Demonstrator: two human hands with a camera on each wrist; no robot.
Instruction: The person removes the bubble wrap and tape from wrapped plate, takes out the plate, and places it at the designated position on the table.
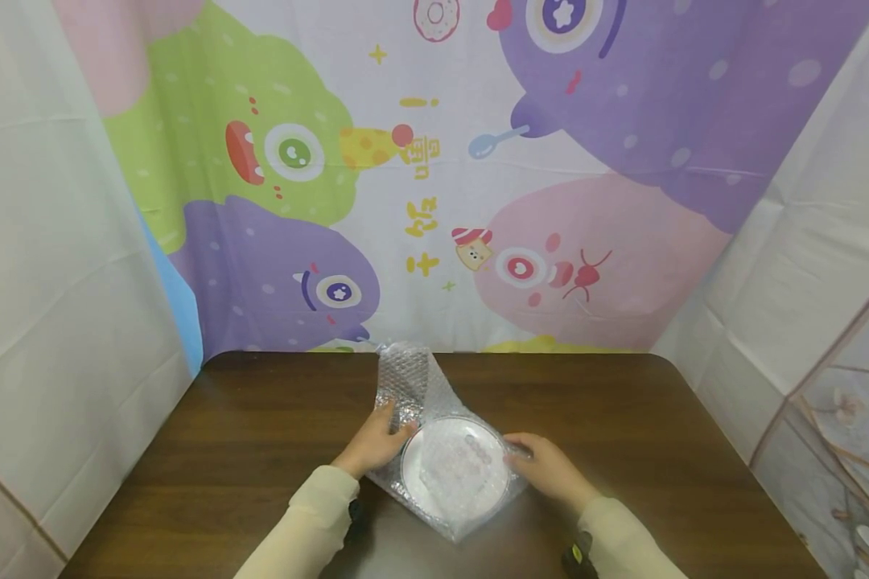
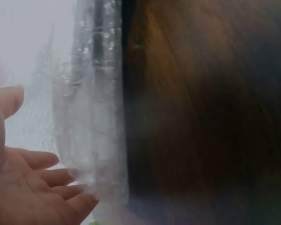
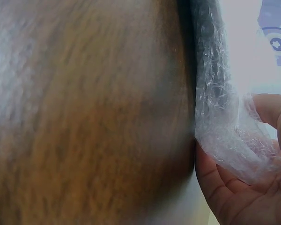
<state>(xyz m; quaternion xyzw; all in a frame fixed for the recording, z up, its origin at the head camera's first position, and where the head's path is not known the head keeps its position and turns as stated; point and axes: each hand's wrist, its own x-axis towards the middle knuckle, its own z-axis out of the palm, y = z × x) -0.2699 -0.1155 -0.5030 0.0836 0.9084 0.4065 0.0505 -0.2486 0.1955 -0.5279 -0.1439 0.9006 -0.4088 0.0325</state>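
Note:
A white disc (image 1: 452, 470), plate-like with a thin rim, lies flat at the table's front half, inside clear bubble wrap (image 1: 404, 378). A long tail of the wrap stretches toward the back edge. My left hand (image 1: 378, 441) is at the wrap's left side, and in the left wrist view its fingers (image 2: 61, 197) reach the film fairly straight, thumb apart. On the other side my right hand (image 1: 550, 468) holds the wrap's right edge. In the right wrist view, bubble wrap (image 3: 225, 122) passes between thumb and curled fingers (image 3: 210, 173).
The dark wooden table (image 1: 275, 402) has rounded back corners. A cartoon-print curtain (image 1: 420, 305) hangs right behind its back edge. Pale cloth panels (image 1: 72, 265) flank both sides.

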